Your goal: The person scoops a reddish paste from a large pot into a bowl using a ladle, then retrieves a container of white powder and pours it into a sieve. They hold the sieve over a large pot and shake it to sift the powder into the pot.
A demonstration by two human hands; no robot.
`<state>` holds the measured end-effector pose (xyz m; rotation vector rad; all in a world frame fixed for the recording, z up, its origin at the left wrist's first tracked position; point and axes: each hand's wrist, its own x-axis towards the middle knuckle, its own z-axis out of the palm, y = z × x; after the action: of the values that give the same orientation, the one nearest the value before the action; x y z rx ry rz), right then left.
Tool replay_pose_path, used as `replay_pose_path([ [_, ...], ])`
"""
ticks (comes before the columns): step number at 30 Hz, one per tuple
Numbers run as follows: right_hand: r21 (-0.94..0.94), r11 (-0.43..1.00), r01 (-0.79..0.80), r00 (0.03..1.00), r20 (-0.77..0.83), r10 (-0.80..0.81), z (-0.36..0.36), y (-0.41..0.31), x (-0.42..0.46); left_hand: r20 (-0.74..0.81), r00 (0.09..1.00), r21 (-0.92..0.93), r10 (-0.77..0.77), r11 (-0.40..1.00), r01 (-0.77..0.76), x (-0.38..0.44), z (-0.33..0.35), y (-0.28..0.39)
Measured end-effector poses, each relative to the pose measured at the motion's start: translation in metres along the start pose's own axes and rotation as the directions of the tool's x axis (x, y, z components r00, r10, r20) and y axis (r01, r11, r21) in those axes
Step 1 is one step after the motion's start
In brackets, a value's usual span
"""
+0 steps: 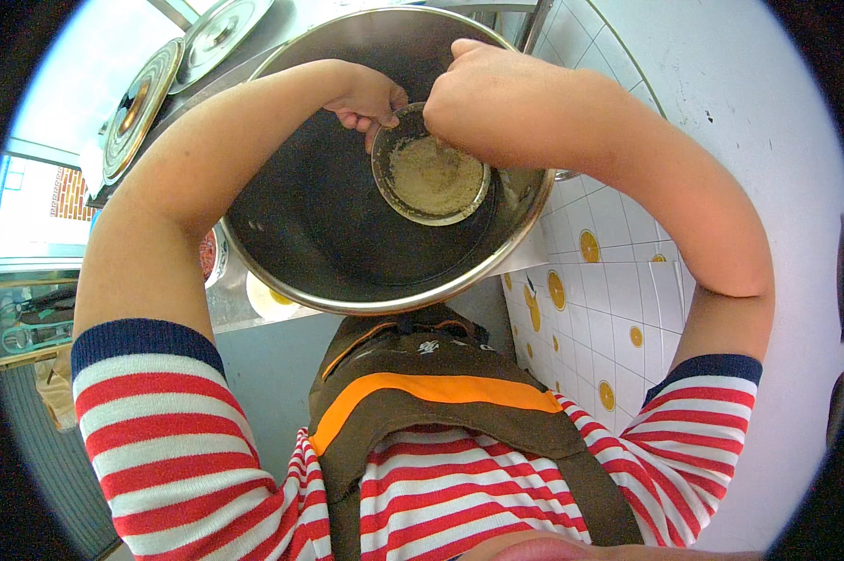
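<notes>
A large metal pot with a bright rim stands before me, its inside dark. Within its mouth, a small round metal bowl holds a pale, wet, grainy mixture. My left hand pinches the bowl's upper left rim between thumb and fingers. Over the bowl's upper right side is my right hand, curled with the knuckles up; its fingertips and anything in them are hidden behind the hand.
Two round metal lids lean at the upper left. Beside the pot, a bowl with red contents and a pale dish with something yellow sit on the metal counter. A tiled wall rises at the right.
</notes>
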<state>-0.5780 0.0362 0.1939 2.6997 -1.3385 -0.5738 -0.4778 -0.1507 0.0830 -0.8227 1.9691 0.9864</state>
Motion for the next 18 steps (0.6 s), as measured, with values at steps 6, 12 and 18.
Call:
replay_pose_path([
  [6,-0.006,0.999,0.038,0.999,-0.019,-0.038,0.014,-0.002,0.008,-0.002,1.0,0.06,0.028,0.998,-0.028,0.002,-0.002,0.001],
  [12,-0.056,0.997,-0.05,0.996,-0.079,0.046,0.013,0.009,0.012,0.006,1.0,0.079,-0.018,0.997,0.017,-0.013,-0.003,0.012],
  [18,-0.001,1.0,-0.023,0.994,-0.104,0.022,0.022,0.005,0.012,-0.012,1.0,0.058,0.022,0.998,-0.021,0.001,-0.003,0.0],
])
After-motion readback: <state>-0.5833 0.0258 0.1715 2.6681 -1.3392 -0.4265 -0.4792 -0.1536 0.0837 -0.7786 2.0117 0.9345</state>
